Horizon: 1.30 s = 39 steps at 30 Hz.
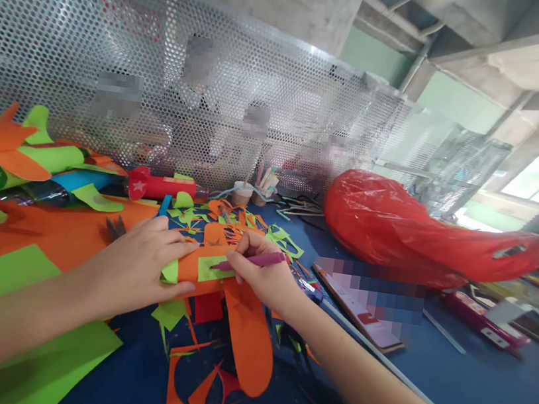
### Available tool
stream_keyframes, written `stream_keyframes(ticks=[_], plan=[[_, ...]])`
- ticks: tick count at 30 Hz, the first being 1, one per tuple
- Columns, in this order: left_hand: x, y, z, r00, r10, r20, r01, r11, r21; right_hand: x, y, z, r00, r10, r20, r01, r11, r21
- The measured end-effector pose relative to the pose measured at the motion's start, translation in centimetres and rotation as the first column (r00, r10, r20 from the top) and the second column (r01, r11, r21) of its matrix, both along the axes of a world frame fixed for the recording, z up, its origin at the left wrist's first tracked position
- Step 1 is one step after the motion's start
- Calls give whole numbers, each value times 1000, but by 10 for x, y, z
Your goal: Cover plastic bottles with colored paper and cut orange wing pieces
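My right hand [264,275] is closed around a purple marker pen [261,260]. The pen's tip meets a light green paper rectangle [207,270] on the body of an orange paper airplane [249,349]. One long rounded wing points toward me. From the left, my left hand [148,258] grips the airplane's body, thumb below and fingers over the top. A small green flap [170,271] sticks out beside its thumb. Scissors [115,228] lie just left of that hand, partly hidden.
Paper scraps [202,396] litter the blue table [430,378]. Finished paper airplanes [21,147] and a red one [171,187] lie at left. A phone [359,308], a red plastic bag [382,218] and a pink box [486,321] are at right. People sit behind a perforated metal screen [279,63].
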State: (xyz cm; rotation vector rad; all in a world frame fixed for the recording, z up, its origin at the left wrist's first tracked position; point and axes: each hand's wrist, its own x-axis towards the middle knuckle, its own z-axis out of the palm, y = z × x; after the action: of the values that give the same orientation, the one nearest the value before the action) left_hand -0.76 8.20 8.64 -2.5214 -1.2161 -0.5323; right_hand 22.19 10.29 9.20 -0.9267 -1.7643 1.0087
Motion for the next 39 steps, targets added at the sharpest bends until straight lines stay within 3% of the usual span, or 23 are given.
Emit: stream_keyframes(ticks=[12,39], plan=[[0,0,1,1000,6,-28,-7,1000,-8,1,2,-2,997,39,60,-38,999,-26],[1,-1,2,999,21,-39,-21,1000,5,1,0,2,999,23,32,-22,1000,-22]])
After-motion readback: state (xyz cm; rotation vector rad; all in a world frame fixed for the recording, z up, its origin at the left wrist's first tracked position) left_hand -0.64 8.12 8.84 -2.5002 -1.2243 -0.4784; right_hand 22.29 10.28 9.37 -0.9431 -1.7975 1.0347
